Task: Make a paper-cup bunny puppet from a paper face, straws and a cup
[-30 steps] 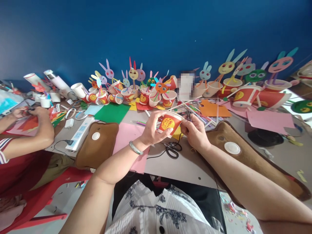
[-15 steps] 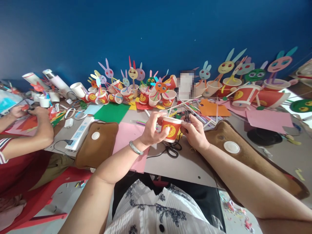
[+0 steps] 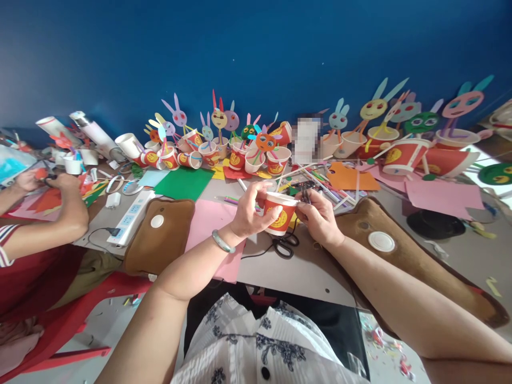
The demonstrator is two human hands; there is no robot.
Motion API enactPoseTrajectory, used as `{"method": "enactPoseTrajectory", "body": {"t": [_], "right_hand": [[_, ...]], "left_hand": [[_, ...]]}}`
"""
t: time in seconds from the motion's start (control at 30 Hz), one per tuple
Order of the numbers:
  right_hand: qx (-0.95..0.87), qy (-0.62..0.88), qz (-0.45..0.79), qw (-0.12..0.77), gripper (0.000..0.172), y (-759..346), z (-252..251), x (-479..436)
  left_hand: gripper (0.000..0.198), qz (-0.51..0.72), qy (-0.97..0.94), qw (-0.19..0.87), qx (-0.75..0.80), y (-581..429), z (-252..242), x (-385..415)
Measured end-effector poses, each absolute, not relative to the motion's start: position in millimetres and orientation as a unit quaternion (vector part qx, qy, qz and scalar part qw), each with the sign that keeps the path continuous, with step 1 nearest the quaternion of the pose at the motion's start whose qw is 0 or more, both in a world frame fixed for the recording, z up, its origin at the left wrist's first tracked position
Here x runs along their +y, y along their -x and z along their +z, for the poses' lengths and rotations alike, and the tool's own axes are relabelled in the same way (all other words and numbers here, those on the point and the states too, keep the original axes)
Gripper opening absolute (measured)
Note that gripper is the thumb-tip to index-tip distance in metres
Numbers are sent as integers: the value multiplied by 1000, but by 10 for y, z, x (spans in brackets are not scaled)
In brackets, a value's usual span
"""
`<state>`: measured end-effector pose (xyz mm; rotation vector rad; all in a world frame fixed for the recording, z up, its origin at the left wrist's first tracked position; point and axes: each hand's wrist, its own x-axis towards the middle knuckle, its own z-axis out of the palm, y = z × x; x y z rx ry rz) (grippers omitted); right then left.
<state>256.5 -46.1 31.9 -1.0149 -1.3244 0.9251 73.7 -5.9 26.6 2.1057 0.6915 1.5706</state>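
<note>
A red paper cup [image 3: 280,214] with a yellow print and white rim is held nearly upright over the table. My left hand [image 3: 256,210] wraps its left side, thumb across the front. At the cup's right rim is my right hand [image 3: 318,216], its fingers closed round a small dark tool [image 3: 306,194] whose shape is partly hidden. Black-handled scissors [image 3: 284,246] lie on the table just below the cup. Pink paper [image 3: 212,229] lies to the left of them.
Brown cushions [image 3: 160,234] lie on both sides, beside a white power strip [image 3: 130,218]. Cups with paper rabbit figures [image 3: 374,108] line the blue wall. Sticks and coloured paper [image 3: 348,176] are spread behind my hands. At the left, another person's hands [image 3: 66,184] hold something red.
The cup has turned and tilted slightly in my left hand. My right hand and the dark tool have shifted a little at the rim.
</note>
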Motion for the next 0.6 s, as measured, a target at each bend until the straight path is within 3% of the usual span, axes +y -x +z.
{"method": "enactPoseTrajectory", "body": {"t": [0.43,0.6], "right_hand": [[-565,458,381,570,21,-2579,276,-454],[-575,514,293,565,20,-2569,280,-435]], "left_hand": [[41,547,-740,276,278,-736,254,-51],[52,514,-783,218,274,-758,196,16]]}}
